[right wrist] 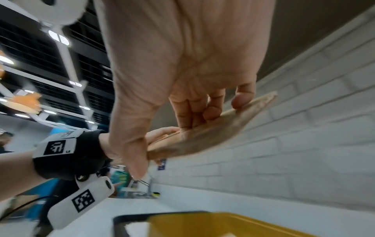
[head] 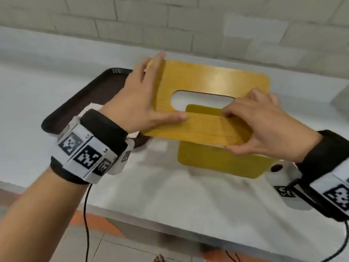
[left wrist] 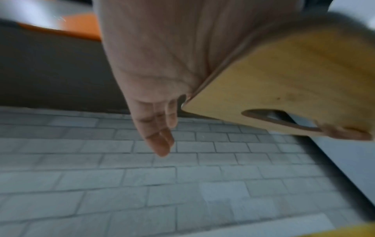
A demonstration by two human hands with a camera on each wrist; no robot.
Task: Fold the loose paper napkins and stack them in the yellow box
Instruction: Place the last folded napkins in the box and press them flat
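A wooden lid with an oval slot hovers tilted over the open yellow box. My left hand lies along the lid's left edge with straight fingers, thumb flat on top. In the left wrist view the lid's edge sits against the palm of my left hand. My right hand grips the lid's near right part, fingers curled at the slot and thumb under the near edge. The right wrist view shows the right hand pinching the lid. White napkins lie on the dark tray.
The tray and box stand on a white counter against a pale brick wall. The counter's front edge runs close below my wrists. A grey object sits at the far right. The yellow box stands right of the tray.
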